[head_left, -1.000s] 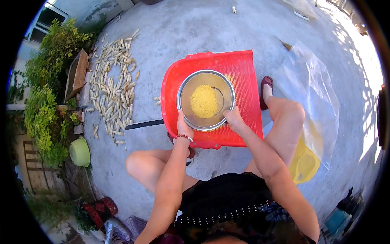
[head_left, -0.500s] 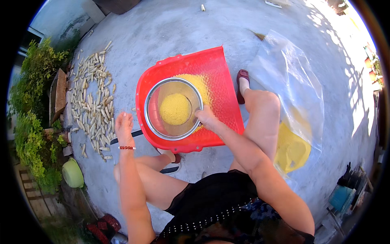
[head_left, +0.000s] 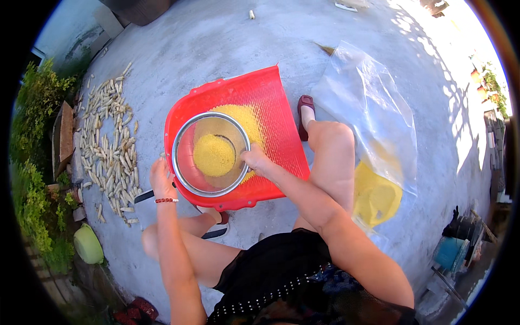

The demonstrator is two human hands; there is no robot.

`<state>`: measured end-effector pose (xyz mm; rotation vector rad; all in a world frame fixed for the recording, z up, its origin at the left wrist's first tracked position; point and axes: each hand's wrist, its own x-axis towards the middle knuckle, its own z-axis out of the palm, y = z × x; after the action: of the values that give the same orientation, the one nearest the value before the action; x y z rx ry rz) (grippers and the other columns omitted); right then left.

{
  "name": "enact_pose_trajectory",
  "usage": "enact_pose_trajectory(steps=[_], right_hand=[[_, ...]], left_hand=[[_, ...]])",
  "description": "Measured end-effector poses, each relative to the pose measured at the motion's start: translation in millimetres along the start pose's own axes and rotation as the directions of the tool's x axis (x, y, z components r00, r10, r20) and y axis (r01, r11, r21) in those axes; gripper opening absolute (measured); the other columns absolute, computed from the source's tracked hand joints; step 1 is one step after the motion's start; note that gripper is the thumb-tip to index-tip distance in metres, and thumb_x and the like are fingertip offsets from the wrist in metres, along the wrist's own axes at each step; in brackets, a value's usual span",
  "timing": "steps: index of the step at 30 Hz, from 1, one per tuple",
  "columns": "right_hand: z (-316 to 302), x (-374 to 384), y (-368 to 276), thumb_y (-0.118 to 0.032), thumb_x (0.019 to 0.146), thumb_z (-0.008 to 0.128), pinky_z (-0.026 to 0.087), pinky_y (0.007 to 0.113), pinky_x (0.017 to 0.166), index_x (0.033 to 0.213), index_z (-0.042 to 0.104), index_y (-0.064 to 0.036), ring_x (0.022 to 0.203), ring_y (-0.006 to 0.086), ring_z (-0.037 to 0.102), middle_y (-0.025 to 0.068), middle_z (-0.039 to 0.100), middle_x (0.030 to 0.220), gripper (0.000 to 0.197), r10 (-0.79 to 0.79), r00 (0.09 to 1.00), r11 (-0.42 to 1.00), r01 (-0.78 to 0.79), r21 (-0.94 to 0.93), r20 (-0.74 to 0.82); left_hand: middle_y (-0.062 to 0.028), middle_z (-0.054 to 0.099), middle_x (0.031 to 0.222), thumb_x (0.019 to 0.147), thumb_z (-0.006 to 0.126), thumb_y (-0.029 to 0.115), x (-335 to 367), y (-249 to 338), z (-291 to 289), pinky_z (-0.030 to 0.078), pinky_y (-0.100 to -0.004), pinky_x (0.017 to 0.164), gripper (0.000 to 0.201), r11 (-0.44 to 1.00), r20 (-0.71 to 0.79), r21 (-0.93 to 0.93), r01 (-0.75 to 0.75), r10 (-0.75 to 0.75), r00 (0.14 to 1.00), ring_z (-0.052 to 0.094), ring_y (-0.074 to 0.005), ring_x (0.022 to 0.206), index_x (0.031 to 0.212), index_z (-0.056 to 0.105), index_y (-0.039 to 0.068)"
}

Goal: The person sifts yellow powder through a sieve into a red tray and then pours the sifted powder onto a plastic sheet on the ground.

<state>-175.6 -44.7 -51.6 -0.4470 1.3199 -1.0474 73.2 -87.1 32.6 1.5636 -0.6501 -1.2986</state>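
My right hand (head_left: 256,159) is closed on the near right rim of a round metal sieve (head_left: 184,130). Inside the sieve lies a mound of fine yellow corn grits (head_left: 214,155). Below it is a red plastic winnowing scoop (head_left: 279,132) with a ribbed floor, and more yellow grits (head_left: 242,118) are spread there. My left hand (head_left: 161,177) holds nothing and is beside the scoop's left edge, close to the sieve. Its fingers point up and look loosely extended; whether they touch the rim, I cannot tell.
Bare corn cobs (head_left: 108,146) lie scattered on the concrete at the left. A clear plastic sheet (head_left: 374,97) and a yellow bag (head_left: 376,195) are right of my leg. A green basin (head_left: 88,245) stands by the plants (head_left: 38,200).
My left hand has moved in from the left toward the sieve and the scoop's edge. My right hand still holds the sieve. The whole view has shifted slightly.
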Motion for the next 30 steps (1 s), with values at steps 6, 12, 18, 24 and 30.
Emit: enact_pose_trajectory(steps=[6, 12, 18, 24, 30], right_hand=[[-0.7, -0.1, -1.8, 0.002, 0.071, 0.046, 0.030, 0.029, 0.030, 0.076, 0.054, 0.0025, 0.038, 0.0169, 0.045, 0.0105, 0.051, 0.056, 0.009, -0.016, 1.000, 0.998, 0.017, 0.056, -0.019], [-4.9, 9.6, 1.5, 0.004, 0.071, 0.042, 0.030, 0.026, 0.030, 0.085, 0.051, 0.0021, 0.040, 0.0164, 0.048, 0.0108, 0.052, 0.061, 0.017, -0.002, 0.999, 0.988, 0.007, 0.154, -0.033], [-1.3, 1.0, -2.4, 0.006, 0.070, 0.042, 0.028, 0.026, 0.030, 0.084, 0.051, 0.0027, 0.039, 0.0162, 0.046, 0.0110, 0.052, 0.061, 0.017, 0.011, 0.996, 0.982, 0.005, 0.191, -0.083], [-5.7, 2.0, -8.8, 0.007, 0.069, 0.044, 0.027, 0.027, 0.031, 0.081, 0.050, 0.0041, 0.040, 0.0152, 0.045, 0.0119, 0.051, 0.060, 0.014, 0.037, 0.999, 0.999, -0.037, 0.017, -0.040], [7.2, -3.6, -10.9, 0.007, 0.068, 0.043, 0.027, 0.025, 0.029, 0.077, 0.049, 0.0025, 0.037, 0.0146, 0.043, 0.0091, 0.048, 0.056, 0.011, 0.015, 1.000, 0.996, -0.014, -0.089, 0.016]], left_hand=[[-0.0167, 0.039, 0.125, 0.078, 0.060, 0.031, -1.2, 1.8, -3.6, 0.025, -0.0451, 0.097, 0.050, 1.000, -0.005, -0.029, -0.010, 0.010, 1.000, 0.035, -0.0271, 0.118, 0.117, 0.043, 0.005], [-0.0164, 0.041, 0.122, 0.078, 0.061, 0.030, -9.0, 9.2, 3.1, 0.024, -0.0446, 0.098, 0.051, 0.998, -0.041, -0.069, -0.014, 0.012, 0.999, 0.035, -0.0264, 0.118, 0.118, 0.042, 0.004], [-0.0042, 0.059, 0.089, 0.082, 0.055, 0.020, -20.7, 19.3, 11.8, 0.042, -0.0251, 0.069, 0.020, 0.989, -0.016, -0.145, -0.028, 0.026, 1.000, 0.055, -0.0112, 0.085, 0.096, 0.054, 0.006], [-0.0037, 0.058, 0.086, 0.080, 0.060, 0.016, -11.1, 17.0, 10.5, 0.043, -0.0236, 0.071, 0.022, 0.982, -0.068, -0.154, -0.109, 0.100, 0.993, 0.054, -0.0102, 0.080, 0.096, 0.053, 0.002], [-0.0086, 0.054, 0.098, 0.079, 0.061, 0.016, -2.9, 17.1, 9.6, 0.041, -0.0269, 0.078, 0.033, 0.951, -0.025, -0.252, -0.179, 0.179, 0.984, 0.050, -0.0134, 0.091, 0.103, 0.049, -0.002]])
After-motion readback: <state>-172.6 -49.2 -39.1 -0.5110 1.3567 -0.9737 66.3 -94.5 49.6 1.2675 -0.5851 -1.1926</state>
